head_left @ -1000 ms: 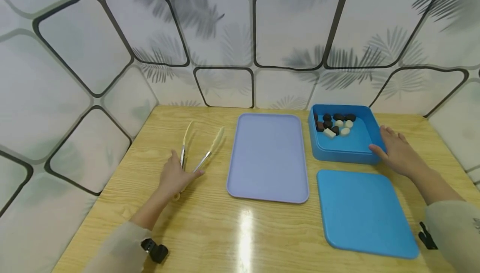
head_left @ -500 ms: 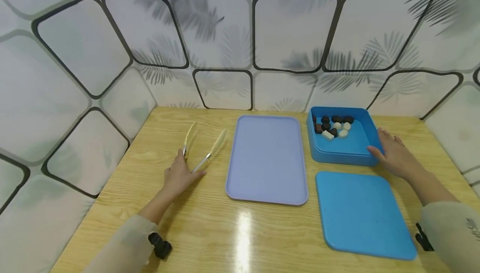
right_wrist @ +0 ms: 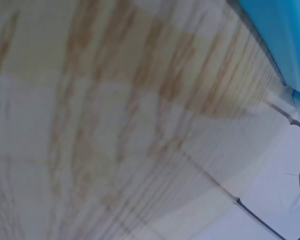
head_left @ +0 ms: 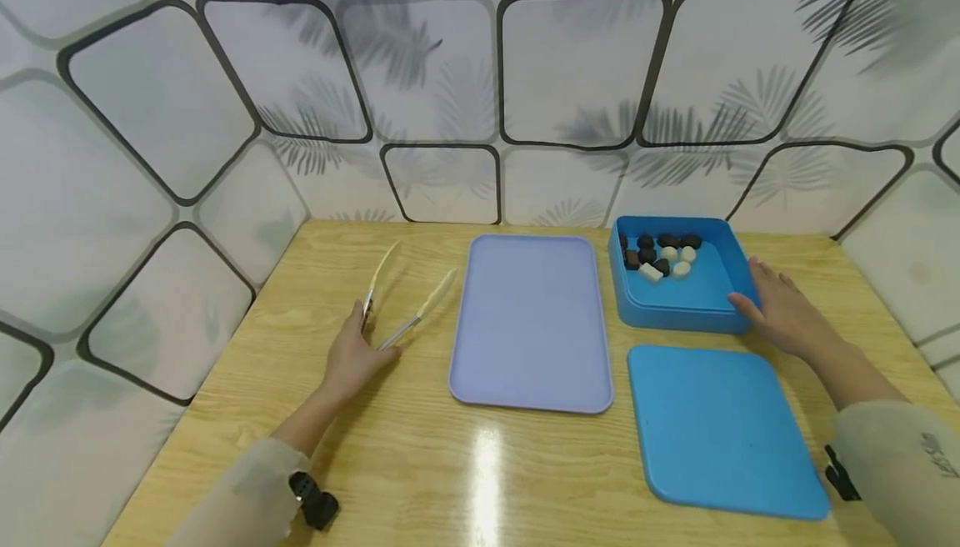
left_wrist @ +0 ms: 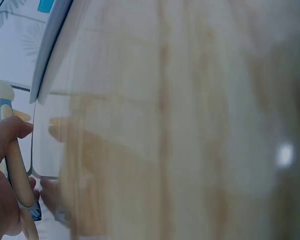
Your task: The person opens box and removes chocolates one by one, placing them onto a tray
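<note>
My left hand (head_left: 352, 363) holds a pair of food tongs (head_left: 435, 293) with pale yellow tips and metal arms, on the left of the table. The tongs stand spread, their tips pointing to the back. In the left wrist view the thumb lies across one arm of the tongs (left_wrist: 20, 175), with fingertips showing beyond it. At the back right, my right hand (head_left: 791, 318) rests against the right side of a blue box (head_left: 678, 316), thumb at the rim and fingers stretched along the wall. Inside the box lie several small black, brown and white pieces (head_left: 662, 255), mostly towards its left.
A lilac tray (head_left: 532, 322) lies flat mid-table, between the tongs and the box. In front of the box is a flat blue lid (head_left: 727, 430). Patterned cloth walls (head_left: 442, 180) stand along the table's back and left sides.
The tongs have shifted slightly and their tips have swung a little to the right with my left hand. My right hand stays at the box. The view has drifted slightly.
</note>
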`<state>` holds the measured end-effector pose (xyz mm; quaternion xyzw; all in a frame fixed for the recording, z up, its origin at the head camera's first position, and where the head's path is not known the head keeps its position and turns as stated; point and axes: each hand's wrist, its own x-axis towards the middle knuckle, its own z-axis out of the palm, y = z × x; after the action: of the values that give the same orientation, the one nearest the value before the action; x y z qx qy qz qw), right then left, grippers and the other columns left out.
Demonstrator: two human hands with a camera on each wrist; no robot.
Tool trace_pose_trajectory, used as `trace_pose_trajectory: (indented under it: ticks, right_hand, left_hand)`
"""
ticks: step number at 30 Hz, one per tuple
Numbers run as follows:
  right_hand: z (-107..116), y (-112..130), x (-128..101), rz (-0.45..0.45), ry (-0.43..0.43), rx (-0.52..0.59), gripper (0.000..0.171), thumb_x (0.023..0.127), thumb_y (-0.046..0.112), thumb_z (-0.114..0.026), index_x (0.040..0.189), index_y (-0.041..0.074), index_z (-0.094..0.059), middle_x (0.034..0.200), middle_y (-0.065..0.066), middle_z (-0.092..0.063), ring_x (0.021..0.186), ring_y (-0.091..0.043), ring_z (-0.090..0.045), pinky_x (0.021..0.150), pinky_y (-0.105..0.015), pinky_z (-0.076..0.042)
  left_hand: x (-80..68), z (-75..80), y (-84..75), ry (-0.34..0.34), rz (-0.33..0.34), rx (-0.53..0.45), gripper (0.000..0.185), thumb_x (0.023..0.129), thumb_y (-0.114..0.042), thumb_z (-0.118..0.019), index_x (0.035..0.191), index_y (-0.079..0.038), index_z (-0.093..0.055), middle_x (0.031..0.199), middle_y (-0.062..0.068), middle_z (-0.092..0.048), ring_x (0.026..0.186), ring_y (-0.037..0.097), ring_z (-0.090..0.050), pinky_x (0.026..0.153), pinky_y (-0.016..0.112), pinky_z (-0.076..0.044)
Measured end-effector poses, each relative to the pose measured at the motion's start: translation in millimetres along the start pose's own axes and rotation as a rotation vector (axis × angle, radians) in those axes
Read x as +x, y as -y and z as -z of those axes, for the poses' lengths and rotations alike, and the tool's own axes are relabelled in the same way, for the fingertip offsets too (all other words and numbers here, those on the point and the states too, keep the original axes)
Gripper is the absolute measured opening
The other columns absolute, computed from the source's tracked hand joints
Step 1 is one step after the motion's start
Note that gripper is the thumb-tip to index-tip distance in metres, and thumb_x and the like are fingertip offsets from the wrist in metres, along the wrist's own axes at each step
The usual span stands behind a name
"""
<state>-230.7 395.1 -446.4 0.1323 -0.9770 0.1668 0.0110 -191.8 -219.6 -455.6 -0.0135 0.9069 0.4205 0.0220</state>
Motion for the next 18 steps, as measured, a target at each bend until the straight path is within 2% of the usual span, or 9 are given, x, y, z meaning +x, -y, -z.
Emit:
trace_pose_trajectory:
  ticks: [4, 6, 9, 12, 16, 18]
  right_hand:
    - [-0.2, 1.3, 1.3, -0.001, 0.005, 0.012, 0.074, 0.103, 0.038, -0.032, 0.145, -0.013, 0.002, 0.147, -0.041, -0.007, 0.138, -0.052, -0.007, 0.114, -0.05, 0.005]
    - [0.8, 1.7, 1.4, -0.004, 0.004, 0.019, 0.074, 0.103, 0.038, -0.032, 0.144, -0.014, 0.002, 0.146, -0.041, -0.007, 0.136, -0.054, -0.007, 0.113, -0.053, 0.003]
    - [3.1, 2.5, 1.3, -0.012, 0.0, 0.023, 0.074, 0.103, 0.038, -0.032, 0.144, -0.014, 0.002, 0.145, -0.043, -0.008, 0.135, -0.056, -0.008, 0.112, -0.057, 0.0]
    - [4.3, 3.2, 1.7, -0.023, 0.006, 0.024, 0.075, 0.103, 0.039, -0.032, 0.145, -0.013, 0.003, 0.145, -0.043, -0.008, 0.133, -0.058, -0.009, 0.109, -0.062, -0.004]
    - [2.8, 3.3, 1.7, -0.042, 0.013, 0.025, 0.076, 0.103, 0.04, -0.033, 0.145, -0.012, 0.003, 0.144, -0.043, -0.009, 0.131, -0.061, -0.009, 0.105, -0.066, -0.009]
    - [1.1, 3.0, 1.4, -0.048, 0.014, 0.035, 0.076, 0.103, 0.04, -0.033, 0.145, -0.012, 0.003, 0.145, -0.043, -0.009, 0.13, -0.062, -0.009, 0.105, -0.067, -0.01]
  left_hand:
    - [1.9, 0.1, -2.7, -0.028, -0.068, 0.047, 0.086, 0.08, -0.019, -0.07, 0.146, 0.003, -0.019, 0.119, 0.025, -0.051, 0.105, 0.039, -0.056, 0.082, 0.045, -0.051]
    - [3.4, -0.9, -5.3, -0.034, -0.072, 0.08, 0.077, 0.08, -0.021, -0.065, 0.143, -0.001, -0.027, 0.115, 0.018, -0.052, 0.094, 0.032, -0.058, 0.072, 0.039, -0.051]
    - [4.2, -3.4, -8.2, -0.038, -0.077, 0.13, 0.073, 0.08, -0.026, -0.064, 0.141, -0.004, -0.031, 0.116, 0.013, -0.052, 0.083, 0.024, -0.054, 0.064, 0.032, -0.045]
    - [2.5, -6.4, -10.0, -0.075, -0.136, 0.218, 0.084, 0.082, -0.038, -0.069, 0.142, 0.001, -0.028, 0.119, 0.014, -0.053, 0.079, 0.025, -0.055, 0.062, 0.036, -0.047]
    - [-0.9, -8.7, -12.3, -0.134, -0.268, 0.371, 0.105, 0.073, -0.052, -0.076, 0.14, 0.012, -0.027, 0.112, 0.018, -0.059, 0.079, 0.033, -0.061, 0.062, 0.044, -0.05]
    - [-1.2, -9.0, -13.8, -0.156, -0.313, 0.423, 0.102, 0.07, -0.055, -0.077, 0.137, 0.01, -0.034, 0.108, 0.016, -0.061, 0.078, 0.032, -0.062, 0.059, 0.044, -0.05]
